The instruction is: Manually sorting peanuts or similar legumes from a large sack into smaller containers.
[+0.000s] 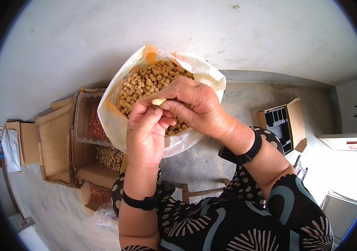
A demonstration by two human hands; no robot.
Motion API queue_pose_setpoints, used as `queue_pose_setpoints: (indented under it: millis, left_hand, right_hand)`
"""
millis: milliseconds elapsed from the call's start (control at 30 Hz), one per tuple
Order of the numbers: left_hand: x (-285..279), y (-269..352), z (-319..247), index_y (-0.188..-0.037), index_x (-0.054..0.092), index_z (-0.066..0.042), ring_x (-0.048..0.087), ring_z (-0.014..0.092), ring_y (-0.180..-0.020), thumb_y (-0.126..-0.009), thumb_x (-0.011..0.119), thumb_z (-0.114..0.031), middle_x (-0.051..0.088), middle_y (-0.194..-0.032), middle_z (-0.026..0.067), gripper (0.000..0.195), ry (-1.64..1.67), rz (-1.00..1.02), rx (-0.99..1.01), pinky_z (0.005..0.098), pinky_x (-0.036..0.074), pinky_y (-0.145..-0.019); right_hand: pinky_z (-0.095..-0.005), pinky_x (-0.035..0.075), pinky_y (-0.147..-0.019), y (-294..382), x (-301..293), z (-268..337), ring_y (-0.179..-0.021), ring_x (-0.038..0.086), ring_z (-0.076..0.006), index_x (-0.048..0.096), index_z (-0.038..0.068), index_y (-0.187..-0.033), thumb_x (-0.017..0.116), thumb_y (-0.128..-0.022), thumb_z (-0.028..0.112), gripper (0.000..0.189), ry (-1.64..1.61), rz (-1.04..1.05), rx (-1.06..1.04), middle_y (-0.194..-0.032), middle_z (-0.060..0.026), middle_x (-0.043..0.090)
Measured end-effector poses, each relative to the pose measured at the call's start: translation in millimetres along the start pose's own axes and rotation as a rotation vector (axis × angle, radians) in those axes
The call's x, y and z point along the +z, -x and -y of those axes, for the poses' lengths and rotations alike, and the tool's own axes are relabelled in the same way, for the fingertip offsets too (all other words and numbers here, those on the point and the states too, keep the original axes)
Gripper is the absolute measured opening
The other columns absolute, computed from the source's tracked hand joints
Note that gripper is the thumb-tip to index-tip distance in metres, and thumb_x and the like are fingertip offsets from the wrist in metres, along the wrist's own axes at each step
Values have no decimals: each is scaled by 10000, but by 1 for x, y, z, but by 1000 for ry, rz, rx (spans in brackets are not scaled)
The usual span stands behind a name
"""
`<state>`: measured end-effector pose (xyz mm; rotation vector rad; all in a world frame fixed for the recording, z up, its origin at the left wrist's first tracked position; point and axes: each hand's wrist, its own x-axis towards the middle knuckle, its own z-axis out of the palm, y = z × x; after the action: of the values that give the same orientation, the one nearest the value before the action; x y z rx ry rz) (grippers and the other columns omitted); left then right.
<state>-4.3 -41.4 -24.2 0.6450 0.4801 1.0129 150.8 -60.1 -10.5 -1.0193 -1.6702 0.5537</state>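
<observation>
Above a white plastic woven sack (pixel 112 125) full of unshelled peanuts (pixel 148 80), both hands meet at the centre of the view. My right hand (pixel 194 100) pinches a pale peanut shell (pixel 158 101) between thumb and index finger. My left hand (pixel 148 130), palm up, has its thumb tip just below the shell; its fingers curl partly behind, and whether something lies in them is hidden. To the left of the sack, a clear plastic tray holds red shelled peanuts (pixel 97 124). Below that tray, a cardboard box (pixel 97 175) contains empty peanut shells (pixel 109 157).
A smaller box with reddish peanuts or skins (pixel 100 193) stands at lower left, beside a crumpled clear plastic bag (pixel 104 215). An open carton with black dividers (pixel 279 125) is on the floor at right. A pale wall (pixel 228 34) rises behind the sack.
</observation>
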Motion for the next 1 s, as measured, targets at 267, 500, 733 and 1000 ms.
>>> queue_pose_setpoints:
  millis: [267,500,733,1000]
  left_hand:
    - [-7,1,-5,-1105,531,31,592,177,-818,-849,479,-27,602,-944,92,268,-42,7,-158,298,494,-720]
    - [-25,-7,-32,-969,603,0,592,168,-785,-897,542,-164,619,-854,83,190,-193,-202,-48,300,494,-647]
    - [-32,-14,-33,-884,624,-15,504,61,-624,-836,614,-37,556,-717,-19,53,-845,-251,-171,193,391,-556]
    - [-39,-17,-8,-833,632,23,487,61,-589,-781,642,-32,567,-659,-2,76,-1478,-141,-183,225,402,-526]
  right_hand:
    - [-210,481,-618,-1,-6,-4,-674,578,-84,650,12,-983,644,-849,46,138,-304,24,366,-800,-35,644]
    - [-194,493,-545,-5,-22,-7,-643,581,-78,633,3,-999,562,-923,149,179,-957,-58,617,-756,-33,622]
    - [-141,342,-386,-1,-25,-14,-575,448,-69,561,-27,-953,450,-980,299,345,-1314,-65,618,-747,-50,527]
    - [-139,240,-349,-2,-28,-19,-511,334,-23,576,9,-923,482,-967,213,230,-1363,-148,735,-690,5,466]
